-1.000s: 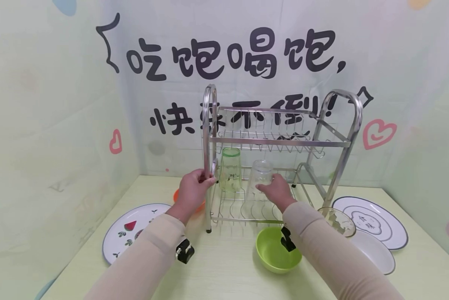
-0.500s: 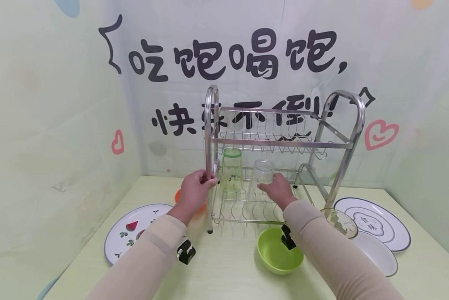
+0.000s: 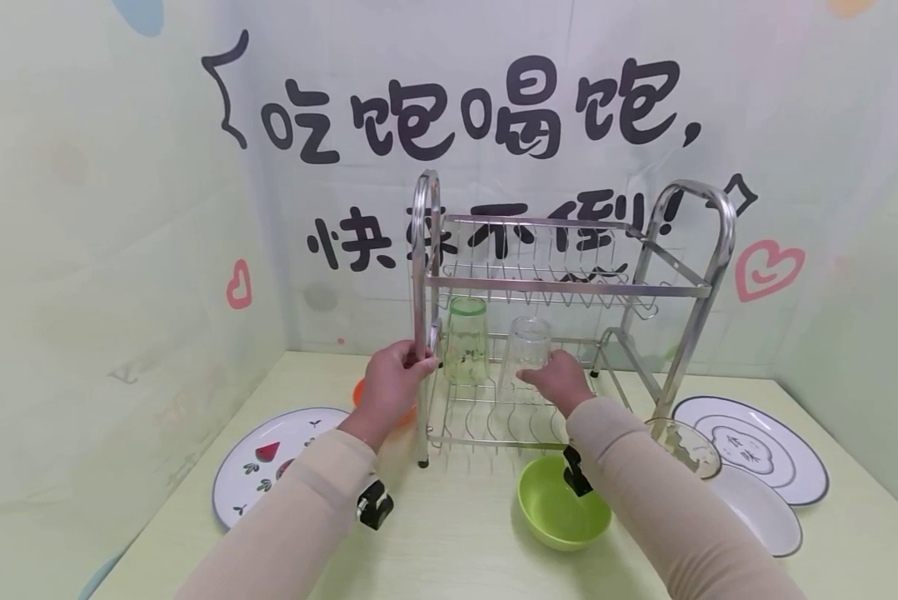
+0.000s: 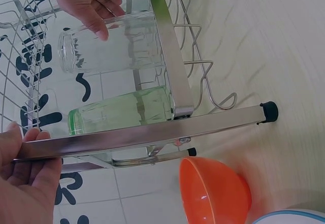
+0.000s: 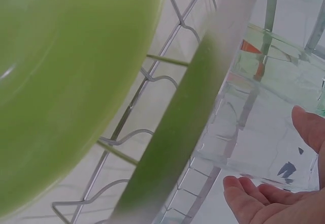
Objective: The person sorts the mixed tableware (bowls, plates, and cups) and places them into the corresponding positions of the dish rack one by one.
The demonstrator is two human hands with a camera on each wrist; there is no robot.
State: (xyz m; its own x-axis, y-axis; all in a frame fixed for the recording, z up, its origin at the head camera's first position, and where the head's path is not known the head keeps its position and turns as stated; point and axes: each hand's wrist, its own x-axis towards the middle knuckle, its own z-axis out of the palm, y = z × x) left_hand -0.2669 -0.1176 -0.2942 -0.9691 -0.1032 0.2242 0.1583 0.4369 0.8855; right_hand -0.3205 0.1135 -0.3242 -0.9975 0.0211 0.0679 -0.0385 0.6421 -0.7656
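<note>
Nearest, at lower centre: 1 green bowl (image 3: 564, 508), with the right sleeve (image 3: 647, 475) beside and over its edge; a careless pull back of that arm could knock it.

Lower left: 1 watermelon-patterned plate (image 3: 291, 425), partly behind the left sleeve (image 3: 291, 508). Lower right: 1 white plate (image 3: 775, 517) and 1 amber glass bowl (image 3: 685, 446), both near the same right arm and open to a swinging elbow.

Left of centre: left hand (image 3: 392, 379), thumb and fingers clamped on the left post of the dish rack (image 3: 569, 287). Too hard a push there could tilt or slide the frame and rock its load.

Centre: right hand (image 3: 557, 379), curled round 1 clear glass (image 3: 530, 337), narrower end up, on the lower tier. Whether it sits fully on the wires cannot be told. Smooth walls could slip, or a wide gap between wires could let it lean once released.

Just left of it: 1 green glass (image 3: 467, 337), free of any hand; a sideways nudge could chip either.
</note>
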